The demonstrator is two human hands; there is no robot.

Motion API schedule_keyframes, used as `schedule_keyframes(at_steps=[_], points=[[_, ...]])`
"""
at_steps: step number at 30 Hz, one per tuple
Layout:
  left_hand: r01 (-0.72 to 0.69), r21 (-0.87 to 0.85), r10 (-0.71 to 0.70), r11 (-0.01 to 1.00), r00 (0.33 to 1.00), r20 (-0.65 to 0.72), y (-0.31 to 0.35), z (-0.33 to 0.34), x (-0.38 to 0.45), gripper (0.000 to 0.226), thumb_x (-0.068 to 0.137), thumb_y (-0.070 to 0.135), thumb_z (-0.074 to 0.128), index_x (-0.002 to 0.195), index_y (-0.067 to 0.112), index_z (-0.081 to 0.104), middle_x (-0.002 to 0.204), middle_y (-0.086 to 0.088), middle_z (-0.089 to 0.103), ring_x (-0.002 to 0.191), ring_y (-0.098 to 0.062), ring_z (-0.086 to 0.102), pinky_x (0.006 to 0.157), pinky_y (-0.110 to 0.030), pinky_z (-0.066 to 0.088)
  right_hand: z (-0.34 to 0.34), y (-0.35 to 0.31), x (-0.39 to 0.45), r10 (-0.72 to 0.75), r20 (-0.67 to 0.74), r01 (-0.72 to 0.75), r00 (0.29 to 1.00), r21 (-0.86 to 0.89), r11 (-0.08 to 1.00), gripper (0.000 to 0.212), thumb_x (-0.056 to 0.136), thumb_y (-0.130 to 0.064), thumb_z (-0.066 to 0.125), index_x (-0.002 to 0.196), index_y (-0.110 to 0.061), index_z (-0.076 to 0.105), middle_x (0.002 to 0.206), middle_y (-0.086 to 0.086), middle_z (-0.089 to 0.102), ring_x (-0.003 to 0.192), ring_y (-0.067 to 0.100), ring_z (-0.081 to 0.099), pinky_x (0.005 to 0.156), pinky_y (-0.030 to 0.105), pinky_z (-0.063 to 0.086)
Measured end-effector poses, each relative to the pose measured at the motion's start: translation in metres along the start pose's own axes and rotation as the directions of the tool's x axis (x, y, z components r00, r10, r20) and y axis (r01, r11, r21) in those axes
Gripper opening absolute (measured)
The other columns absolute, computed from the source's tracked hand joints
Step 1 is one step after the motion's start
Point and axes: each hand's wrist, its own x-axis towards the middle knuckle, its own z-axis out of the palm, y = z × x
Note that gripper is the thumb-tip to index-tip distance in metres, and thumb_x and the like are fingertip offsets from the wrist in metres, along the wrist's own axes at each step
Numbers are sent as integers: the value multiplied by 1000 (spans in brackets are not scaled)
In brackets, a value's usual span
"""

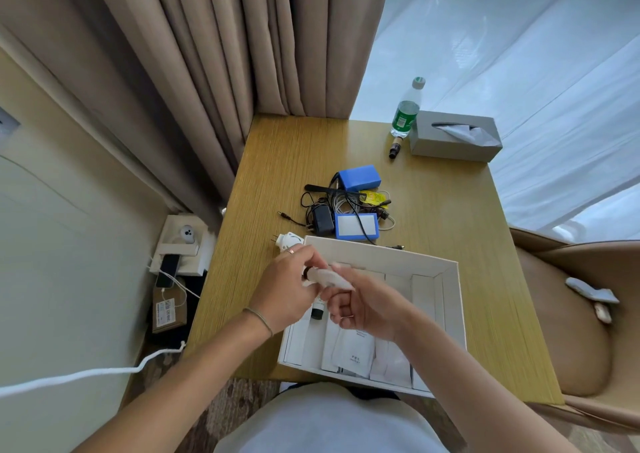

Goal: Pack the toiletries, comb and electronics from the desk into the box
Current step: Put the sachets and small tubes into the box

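Both hands meet over the box's left half: the left hand [285, 288] pinches the capped end of a small white tube [329, 277], while the right hand [363, 305] curls around its other end. Below them, white sachets [351, 348] and a dark-capped bottle [318, 310] already lie in the white box [453, 314] at lower centre. Lowering the tube flat beside the bottle looks the tidiest move, leaving room for bulkier gear. Comb [334, 191], black adapter [322, 219] and two blue packs [356, 226] wait tangled mid-tabletop [450, 203], just above the box.
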Motion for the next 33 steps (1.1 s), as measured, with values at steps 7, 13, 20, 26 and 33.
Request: schedule_keyframes(at_steps=[7,13,20,26,33], points=[[-70,150,69,986,998,9,-13,3,6,35,82,7,73,107,28,63,108,13,58,105,-6,56,91,-25,50,-18,19,5,-5,-204,-12,979,-82,997,35,85,-36,75,104,-7,70,80,9,68,63,16,63,58,24,49],[199,87,-192,976,978,-82,-34,-2,6,40,82,12,75,115,29,60,103,14,60,95,-5,58,75,-17,48,-30,23,35,-26,-434,-147,901,-360,921,37,84,-41,79,97,-7,76,70,4,70,58,12,68,57,25,54],[273,-1,-273,962,962,-3,-39,-2,8,38,86,12,72,117,30,60,95,13,63,86,-2,61,70,-15,50,-31,27,88,-107,-612,-268,784,-488,831,31,81,-43,80,83,-13,72,57,-3,73,46,7,69,41,18,50],[280,-63,-281,958,960,0,-42,-2,4,32,88,12,70,115,26,63,96,8,65,86,-8,64,74,-21,55,-34,33,103,-187,-634,-330,751,-605,725,25,82,-43,79,82,-21,68,74,-4,73,47,7,70,39,18,51],[290,-74,-290,954,957,11,-45,0,8,33,87,12,72,115,27,63,95,6,65,84,-9,64,74,-22,56,-30,33,105,-311,-570,-407,761,-792,455,28,82,-53,74,82,-27,62,81,-7,69,71,11,69,65,32,60]])
